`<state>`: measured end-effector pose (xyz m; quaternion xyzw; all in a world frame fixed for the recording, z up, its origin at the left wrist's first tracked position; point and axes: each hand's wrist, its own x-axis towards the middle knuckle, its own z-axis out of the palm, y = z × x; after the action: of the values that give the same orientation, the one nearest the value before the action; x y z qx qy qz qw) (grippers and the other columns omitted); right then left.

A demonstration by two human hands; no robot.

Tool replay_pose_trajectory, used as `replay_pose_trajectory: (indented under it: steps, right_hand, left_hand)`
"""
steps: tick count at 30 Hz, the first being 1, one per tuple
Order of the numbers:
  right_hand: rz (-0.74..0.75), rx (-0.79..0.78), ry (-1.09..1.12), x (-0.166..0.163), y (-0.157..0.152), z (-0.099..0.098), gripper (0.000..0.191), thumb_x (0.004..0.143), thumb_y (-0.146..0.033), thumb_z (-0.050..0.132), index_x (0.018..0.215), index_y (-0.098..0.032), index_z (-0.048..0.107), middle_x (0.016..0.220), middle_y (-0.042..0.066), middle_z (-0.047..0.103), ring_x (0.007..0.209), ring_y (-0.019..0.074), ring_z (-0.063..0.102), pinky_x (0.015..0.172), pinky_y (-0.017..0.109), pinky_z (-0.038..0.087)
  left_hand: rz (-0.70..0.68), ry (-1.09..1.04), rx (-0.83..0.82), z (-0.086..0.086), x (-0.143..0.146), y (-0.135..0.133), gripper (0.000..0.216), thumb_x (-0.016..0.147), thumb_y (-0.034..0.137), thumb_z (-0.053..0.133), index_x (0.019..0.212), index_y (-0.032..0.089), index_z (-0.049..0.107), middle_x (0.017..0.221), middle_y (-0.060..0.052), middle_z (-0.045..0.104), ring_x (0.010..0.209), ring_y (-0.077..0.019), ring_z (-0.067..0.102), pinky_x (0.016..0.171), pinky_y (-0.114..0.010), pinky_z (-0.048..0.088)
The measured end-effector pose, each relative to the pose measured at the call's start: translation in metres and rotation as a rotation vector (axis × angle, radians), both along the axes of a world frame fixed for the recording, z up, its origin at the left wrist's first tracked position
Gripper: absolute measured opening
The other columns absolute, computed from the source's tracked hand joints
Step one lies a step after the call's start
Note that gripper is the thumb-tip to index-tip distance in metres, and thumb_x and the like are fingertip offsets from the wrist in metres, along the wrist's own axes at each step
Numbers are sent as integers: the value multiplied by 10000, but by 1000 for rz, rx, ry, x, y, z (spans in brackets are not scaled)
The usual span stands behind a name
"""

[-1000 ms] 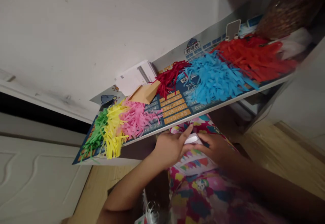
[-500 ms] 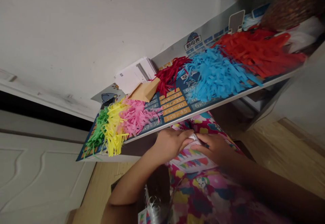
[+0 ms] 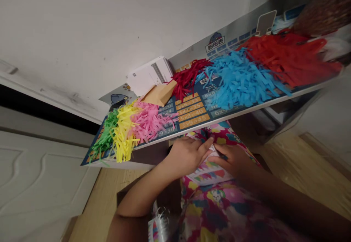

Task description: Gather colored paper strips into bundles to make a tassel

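Since a second earlier, the left hand [image 3: 186,155] and right hand [image 3: 233,159] had drawn closer together. Their grip stayed pinched on the small white piece [image 3: 212,148], now nearly hidden, above a flag-patterned card [image 3: 210,171] in the lap. On the table [image 3: 153,144], a brown paper bag [image 3: 160,93] hid its contents; the mat [image 3: 175,114] read "5×9=45".

We're looking into a home study corner: a desk [image 3: 241,113] is wearing a multiplication-table mat [image 3: 192,112], shredded coloured paper [image 3: 236,79] is piling up, wood floor [image 3: 309,169] is showing.
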<state>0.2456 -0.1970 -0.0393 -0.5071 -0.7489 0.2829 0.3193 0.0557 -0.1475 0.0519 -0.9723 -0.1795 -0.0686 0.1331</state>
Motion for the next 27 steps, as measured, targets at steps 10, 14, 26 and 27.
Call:
replay_pose_trajectory:
  steps: [10,14,26,27]
  right_hand:
    - [6,-33,73,-2,-4,5,289,951,-446,491,877,-196,614,746,37,689,629,174,600,579,265,341]
    - [-1,13,33,-2,-4,6,264,945,-421,490,877,-201,620,760,45,697,671,184,620,608,267,366]
    - [17,-2,-50,-3,-8,8,251,959,-370,479,860,-194,627,784,46,715,700,187,652,608,271,377]
    - [17,11,-52,-3,-8,7,248,960,-369,477,881,-192,631,796,50,720,708,190,658,613,271,382]
  left_hand:
    - [-9,-101,-19,-6,-5,-1,405,1027,327,400,1309,88,566,708,-38,691,619,-174,658,618,-312,516]
    - [0,-121,-151,0,-5,-2,373,1034,312,384,1282,130,597,768,-41,716,697,-152,692,661,-272,536]
    - [-51,-97,-120,5,-11,-7,346,1032,289,397,1280,149,592,920,-82,742,802,-135,715,719,-237,581]
    - [-58,-110,-107,5,-11,-7,339,1028,284,407,1271,142,595,921,-82,746,797,-135,719,708,-237,585]
